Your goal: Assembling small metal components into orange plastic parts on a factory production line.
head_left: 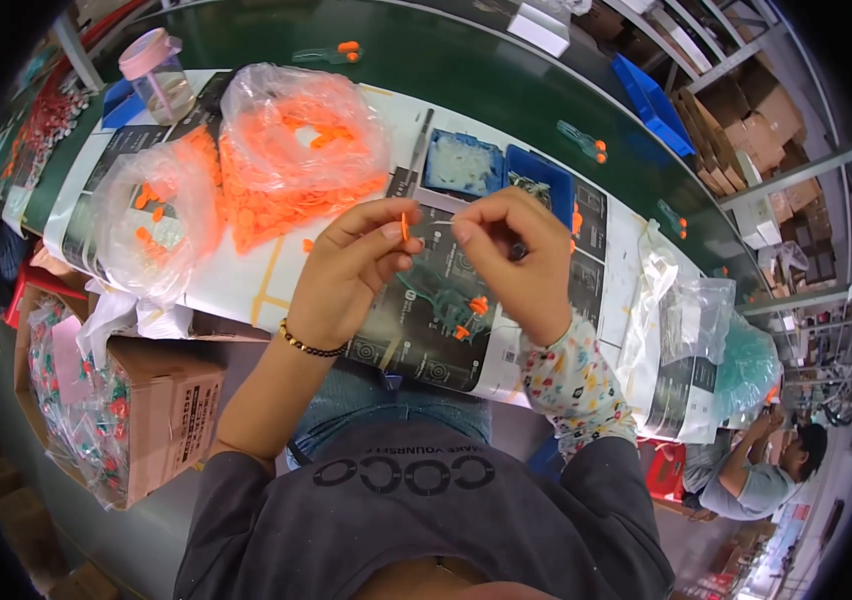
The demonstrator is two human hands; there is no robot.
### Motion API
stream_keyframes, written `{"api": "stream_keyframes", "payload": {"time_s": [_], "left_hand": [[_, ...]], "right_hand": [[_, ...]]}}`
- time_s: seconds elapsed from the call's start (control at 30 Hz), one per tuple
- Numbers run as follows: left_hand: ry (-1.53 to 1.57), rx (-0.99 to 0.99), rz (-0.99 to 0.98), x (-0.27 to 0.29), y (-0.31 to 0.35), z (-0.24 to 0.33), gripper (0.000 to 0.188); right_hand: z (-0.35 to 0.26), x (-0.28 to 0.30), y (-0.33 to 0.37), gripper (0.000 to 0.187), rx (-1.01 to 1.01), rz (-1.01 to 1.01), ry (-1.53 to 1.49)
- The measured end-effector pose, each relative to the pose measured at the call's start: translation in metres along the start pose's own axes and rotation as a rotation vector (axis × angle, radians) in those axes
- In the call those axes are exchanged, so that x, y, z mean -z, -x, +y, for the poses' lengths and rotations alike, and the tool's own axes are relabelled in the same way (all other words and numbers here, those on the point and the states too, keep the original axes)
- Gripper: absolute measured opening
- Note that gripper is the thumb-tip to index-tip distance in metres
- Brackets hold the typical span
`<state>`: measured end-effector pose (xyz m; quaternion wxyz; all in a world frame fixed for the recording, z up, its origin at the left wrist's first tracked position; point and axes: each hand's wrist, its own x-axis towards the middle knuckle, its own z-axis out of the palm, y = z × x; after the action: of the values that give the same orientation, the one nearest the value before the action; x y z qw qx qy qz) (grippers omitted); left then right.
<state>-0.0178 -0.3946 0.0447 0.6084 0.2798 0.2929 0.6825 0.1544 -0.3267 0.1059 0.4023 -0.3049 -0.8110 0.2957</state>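
Observation:
My left hand (344,268) is closed in a pinch on a small flat orange plastic piece (405,226), held edge-on above the table. Close to its right, my right hand (524,250) also pinches, thumb against forefinger. A thin pale line (436,223) runs from its fingertips toward the orange piece; I cannot make out what it is. Below both hands, a translucent green plastic part with orange ends (446,302) lies on the black printed mat (386,325). A bead bracelet circles my left wrist, and a flowered sleeve covers my right forearm.
Clear bags of orange pieces (301,130) (151,225) stand at the left. Blue trays (464,163) (556,190) sit beyond my right hand. Green-and-orange parts (583,142) lie on the green belt (426,60). A cardboard box (171,420) stands lower left; another person (756,470) sits at right.

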Motion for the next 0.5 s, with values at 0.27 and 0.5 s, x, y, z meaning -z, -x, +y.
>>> {"api": "stream_keyframes", "payload": {"time_s": [0.27,0.5], "left_hand": [[0.372,0.121,-0.038,-0.018,0.010,-0.022,0.015],[0.299,0.054,-0.005,-0.017,0.017,-0.022,0.015]], "right_hand": [[0.000,-0.009,0.023,0.006,0.014,0.083,-0.112],[-0.002,-0.012,0.030,0.006,0.081,0.096,-0.079]]}}
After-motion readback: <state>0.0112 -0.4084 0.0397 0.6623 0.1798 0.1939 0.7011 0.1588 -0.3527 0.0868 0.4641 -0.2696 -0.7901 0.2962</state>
